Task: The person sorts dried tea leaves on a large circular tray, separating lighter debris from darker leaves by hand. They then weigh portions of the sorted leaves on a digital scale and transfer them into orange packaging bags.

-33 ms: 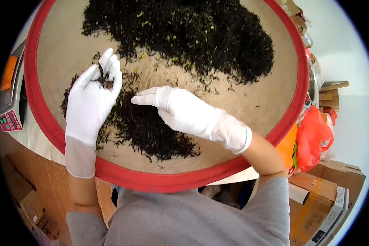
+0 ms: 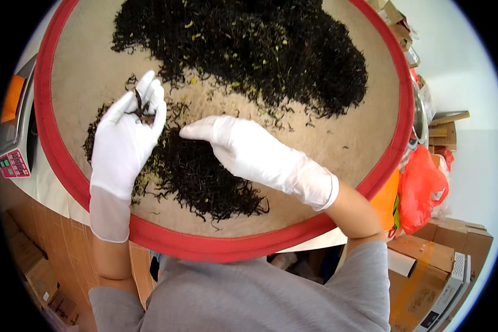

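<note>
1. Round woven tray (image 2: pixel 94 66), tan surface with a red rim, fills most of the view; its near edge lies just in front of the person's grey-shirted chest.
2. Large pile of dark dried tea leaves (image 2: pixel 249 50) covers the far half of the tray, flecked with pale yellow-green bits. A bare tan strip separates it from the nearer heap.
3. Smaller heap of tea leaves (image 2: pixel 205 182) lies on the near half of the tray, between and under both hands; the right hand covers part of its upper edge.
4. Right hand (image 2: pixel 249 152), white-gloved, lies flat across the tray, fingers extended and together, pointing to the person's left. Fingers released, grasping nothing; fingertips rest at the top of the smaller heap.
5. Left hand (image 2: pixel 124 141), white-gloved, is raised over the left edge of the smaller heap, palm turned up. Thumb and fingers loosely curled around a small pinch of tea leaves (image 2: pixel 141 110) at the fingertips.
6. Surroundings: red plastic bag (image 2: pixel 423 188) and cardboard boxes (image 2: pixel 442 260) stand right of the tray; a weighing scale with a keypad (image 2: pixel 14 163) sits at the left, partly hidden by the tray rim.
</note>
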